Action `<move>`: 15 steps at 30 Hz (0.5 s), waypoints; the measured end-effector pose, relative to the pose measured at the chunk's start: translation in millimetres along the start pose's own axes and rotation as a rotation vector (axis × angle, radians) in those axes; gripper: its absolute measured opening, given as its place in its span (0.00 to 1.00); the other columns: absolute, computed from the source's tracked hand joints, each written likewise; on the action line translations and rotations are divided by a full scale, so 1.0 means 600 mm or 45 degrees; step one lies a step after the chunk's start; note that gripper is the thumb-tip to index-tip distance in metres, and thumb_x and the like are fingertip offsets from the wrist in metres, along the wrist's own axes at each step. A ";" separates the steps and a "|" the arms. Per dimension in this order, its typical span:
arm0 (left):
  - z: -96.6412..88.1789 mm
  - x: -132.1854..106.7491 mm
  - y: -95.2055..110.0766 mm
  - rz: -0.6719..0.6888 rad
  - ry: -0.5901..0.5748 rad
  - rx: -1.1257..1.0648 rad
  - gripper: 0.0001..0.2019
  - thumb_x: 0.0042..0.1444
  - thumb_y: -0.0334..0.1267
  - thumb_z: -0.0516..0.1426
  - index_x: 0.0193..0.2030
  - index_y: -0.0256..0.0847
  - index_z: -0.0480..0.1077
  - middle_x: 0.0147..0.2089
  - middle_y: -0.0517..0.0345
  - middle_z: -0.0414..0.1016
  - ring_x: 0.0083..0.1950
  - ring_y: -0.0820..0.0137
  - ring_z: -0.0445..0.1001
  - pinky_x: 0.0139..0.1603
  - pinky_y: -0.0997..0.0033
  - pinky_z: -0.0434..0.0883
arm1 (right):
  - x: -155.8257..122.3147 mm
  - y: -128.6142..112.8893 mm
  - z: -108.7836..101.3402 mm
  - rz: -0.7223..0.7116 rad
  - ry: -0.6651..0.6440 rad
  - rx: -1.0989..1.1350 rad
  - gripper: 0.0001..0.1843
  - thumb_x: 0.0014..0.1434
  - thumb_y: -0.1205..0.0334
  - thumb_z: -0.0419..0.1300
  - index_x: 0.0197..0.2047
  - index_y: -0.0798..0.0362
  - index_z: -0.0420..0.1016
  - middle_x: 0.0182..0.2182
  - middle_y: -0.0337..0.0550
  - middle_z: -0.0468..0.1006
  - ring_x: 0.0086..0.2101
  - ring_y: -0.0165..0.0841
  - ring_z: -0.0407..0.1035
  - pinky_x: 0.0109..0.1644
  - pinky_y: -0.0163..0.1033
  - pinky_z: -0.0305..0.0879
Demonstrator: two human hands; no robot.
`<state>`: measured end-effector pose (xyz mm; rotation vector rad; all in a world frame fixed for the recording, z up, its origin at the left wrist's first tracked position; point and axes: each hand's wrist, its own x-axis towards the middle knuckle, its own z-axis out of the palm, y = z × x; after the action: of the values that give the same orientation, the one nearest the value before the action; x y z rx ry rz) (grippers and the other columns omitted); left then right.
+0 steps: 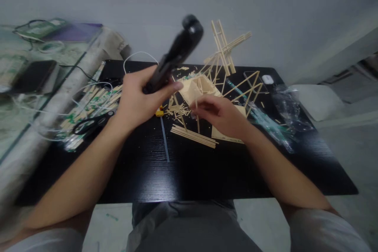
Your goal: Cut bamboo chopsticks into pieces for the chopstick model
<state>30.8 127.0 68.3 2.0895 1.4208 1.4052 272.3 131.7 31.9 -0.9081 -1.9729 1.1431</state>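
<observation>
Nearest are the person's grey-clad lap (189, 228) and the black, wood-grained tabletop (132, 181). On it, a narrow bluish strip (164, 138) runs back to a small yellow piece (160, 112). To its right lies a row of slim, pale wooden sticks (193, 136), side by side at a slant.

Beyond that row, the right hand (223, 114) reaches in over a flat pale wooden board (227, 135), its thumb and fingers pinching a thin, upright pale wooden rod (198, 125) in front of an open-topped box of pale wood (189, 91). The left hand (138, 96) is raised, fingers wrapped round a long black tool with a rounded end (177, 53), which tilts up and away; blur hides its details.

Short wooden offcuts (178, 110) are scattered between the hands. Farther left, black-handled scissors (93, 123) lie against green-and-white packets of sticks (91, 102); to the right are a shiny teal plastic wrapper (262, 120) and a crumpled clear bag (288, 104).

Farther back, a cross-shaped lattice of pale sticks (223, 49) stands above the box, before the grey wall (265, 4).
</observation>
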 end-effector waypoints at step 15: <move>0.019 -0.034 0.016 0.042 -0.209 0.005 0.08 0.59 0.43 0.66 0.38 0.40 0.78 0.31 0.65 0.78 0.31 0.75 0.73 0.34 0.76 0.67 | -0.008 0.006 0.059 -0.152 0.065 0.036 0.02 0.64 0.67 0.68 0.41 0.53 0.82 0.36 0.38 0.84 0.35 0.30 0.76 0.39 0.33 0.71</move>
<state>44.3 108.8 57.2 2.1840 1.3317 1.2109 246.7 114.0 14.2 -0.7862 -1.9381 1.0669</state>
